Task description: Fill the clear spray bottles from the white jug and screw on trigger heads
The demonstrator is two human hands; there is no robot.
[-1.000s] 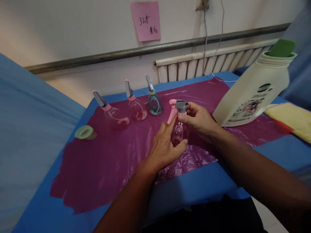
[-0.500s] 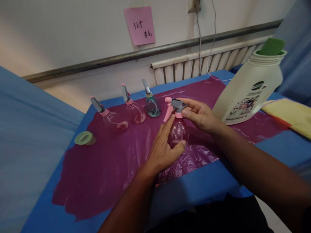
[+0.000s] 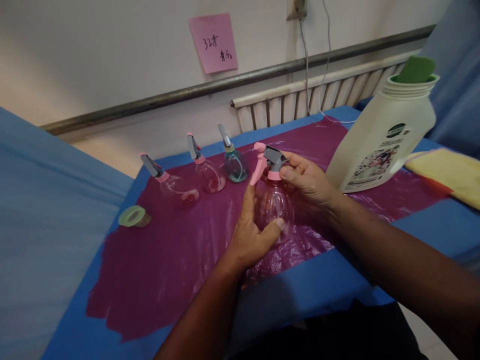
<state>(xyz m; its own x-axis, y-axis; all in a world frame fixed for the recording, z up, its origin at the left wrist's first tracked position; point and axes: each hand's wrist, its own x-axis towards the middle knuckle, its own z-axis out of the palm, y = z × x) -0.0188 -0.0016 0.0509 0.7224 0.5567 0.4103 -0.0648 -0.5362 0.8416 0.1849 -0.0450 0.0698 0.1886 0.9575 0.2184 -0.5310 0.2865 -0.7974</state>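
A clear pink spray bottle (image 3: pixel 278 204) with a grey and pink trigger head (image 3: pixel 274 159) is between my hands, near the front of the purple plastic sheet (image 3: pixel 157 270). My left hand (image 3: pixel 253 235) wraps round the bottle's body from the left, thumb across its front. At the neck, my right hand (image 3: pixel 305 179) pinches the head and pink collar from the right. Two more pink spray bottles (image 3: pixel 180 190) (image 3: pixel 210 175) and a teal spray bottle (image 3: pixel 236 165) stand behind to the left.
A large cream jug (image 3: pixel 386 135) with a green piece in its mouth stands at the right. Beyond it lies a yellow cloth (image 3: pixel 450 172). A green cap (image 3: pixel 134 216) sits at the left. Behind the blue table cover (image 3: pixel 330 270) runs a wall rail (image 3: pixel 180 95).
The held spray bottle has come slightly nearer and its trigger head shows turned a little. My left fingers have shifted down from the neck onto the body. The view has moved slightly.
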